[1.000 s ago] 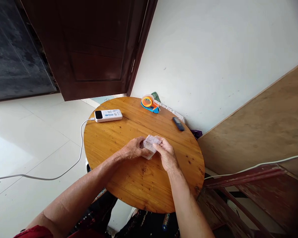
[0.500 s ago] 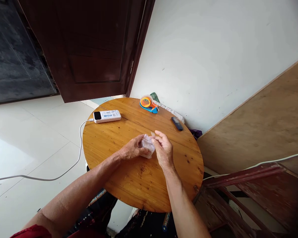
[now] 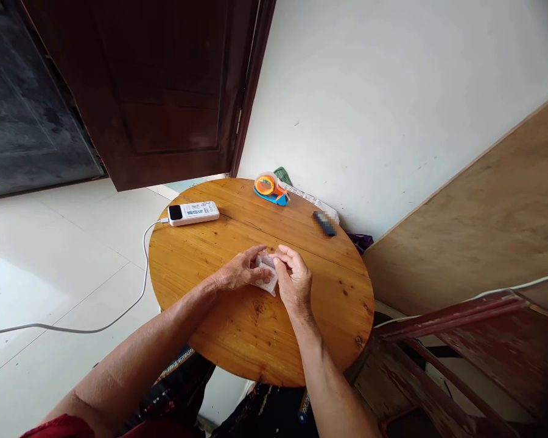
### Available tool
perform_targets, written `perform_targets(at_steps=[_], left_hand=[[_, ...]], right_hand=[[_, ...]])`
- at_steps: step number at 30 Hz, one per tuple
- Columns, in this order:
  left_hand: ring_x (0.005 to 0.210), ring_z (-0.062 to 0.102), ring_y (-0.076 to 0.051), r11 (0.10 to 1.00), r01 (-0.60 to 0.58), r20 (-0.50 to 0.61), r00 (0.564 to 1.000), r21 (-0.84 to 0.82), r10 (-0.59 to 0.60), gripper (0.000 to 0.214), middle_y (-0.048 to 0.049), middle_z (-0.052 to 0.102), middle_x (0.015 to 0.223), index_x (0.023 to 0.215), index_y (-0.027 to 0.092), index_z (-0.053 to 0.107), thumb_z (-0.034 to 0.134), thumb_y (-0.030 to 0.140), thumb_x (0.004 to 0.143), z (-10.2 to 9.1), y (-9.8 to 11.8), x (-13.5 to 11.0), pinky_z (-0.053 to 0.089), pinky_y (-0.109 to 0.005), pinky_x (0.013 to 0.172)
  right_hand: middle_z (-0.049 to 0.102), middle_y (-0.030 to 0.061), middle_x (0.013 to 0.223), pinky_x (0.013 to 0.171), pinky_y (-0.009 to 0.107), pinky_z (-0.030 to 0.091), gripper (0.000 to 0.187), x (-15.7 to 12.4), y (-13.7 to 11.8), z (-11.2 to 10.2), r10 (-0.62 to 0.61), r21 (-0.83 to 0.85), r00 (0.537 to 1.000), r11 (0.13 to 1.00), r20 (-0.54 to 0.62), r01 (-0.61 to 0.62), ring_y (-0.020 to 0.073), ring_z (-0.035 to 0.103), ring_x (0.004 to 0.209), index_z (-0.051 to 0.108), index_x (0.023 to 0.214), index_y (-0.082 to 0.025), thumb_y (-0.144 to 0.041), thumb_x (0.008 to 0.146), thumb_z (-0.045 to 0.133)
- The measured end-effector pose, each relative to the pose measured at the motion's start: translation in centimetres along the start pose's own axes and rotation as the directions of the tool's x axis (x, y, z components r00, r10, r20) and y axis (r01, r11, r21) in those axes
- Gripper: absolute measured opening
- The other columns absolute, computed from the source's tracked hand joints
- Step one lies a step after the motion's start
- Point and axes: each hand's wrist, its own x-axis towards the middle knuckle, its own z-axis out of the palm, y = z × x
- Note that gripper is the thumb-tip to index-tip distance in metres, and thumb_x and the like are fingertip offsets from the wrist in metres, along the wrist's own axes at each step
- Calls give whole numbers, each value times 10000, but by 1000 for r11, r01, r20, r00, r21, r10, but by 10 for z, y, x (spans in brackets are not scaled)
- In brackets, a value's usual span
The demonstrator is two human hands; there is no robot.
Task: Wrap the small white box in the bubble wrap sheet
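Note:
A small packet wrapped in clear, crinkled plastic (image 3: 267,283) is between my hands, low over the middle of the wooden table. My left hand (image 3: 244,269) grips it from the left, thumb on top and fingers behind. At its upper right edge my right hand (image 3: 293,277) is closed in a pinch, thumb against forefinger, on the plastic wrapping. What lies inside the wrapping is too small and hazy to make out.
On the round table (image 3: 201,258) lie a white power bank (image 3: 194,213) with a cable, an orange and blue tape dispenser (image 3: 271,188), and a dark blurred object (image 3: 324,224). A paper strip (image 3: 308,198) runs along the wall edge. A reddish wooden frame (image 3: 461,316) stands right.
My right hand has come down and slightly left, still at the packet's edge. The packet has tilted, showing a flatter pale face. The view has shifted a little.

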Motion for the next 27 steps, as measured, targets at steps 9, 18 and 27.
perform_targets(at_steps=[9,18,27], left_hand=[[764,555,-132,996,-77,-77,994,44,81,634,1,647,856,1383,150,513,681,271,784,2,-7,4,470,-264,771],[806,616,-162,996,-86,-116,989,12,87,535,-25,676,829,1326,101,530,645,316,849,7,-7,7,483,-286,792],[799,595,-135,981,-68,-122,991,-183,46,636,-37,654,927,1327,106,498,686,269,741,0,-9,8,438,-244,701]], right_hand=[[785,69,950,886,377,574,381,-4,-4,-2,-67,-76,997,995,32,69,211,744,914,576,1265,-206,-260,888,566],[784,66,970,835,341,582,396,-7,2,-2,-191,-268,979,942,73,204,204,747,893,553,1322,-205,-268,932,533],[788,56,975,786,328,559,363,-6,6,-2,-364,-463,923,801,126,379,211,747,867,562,1331,-227,-267,977,491]])
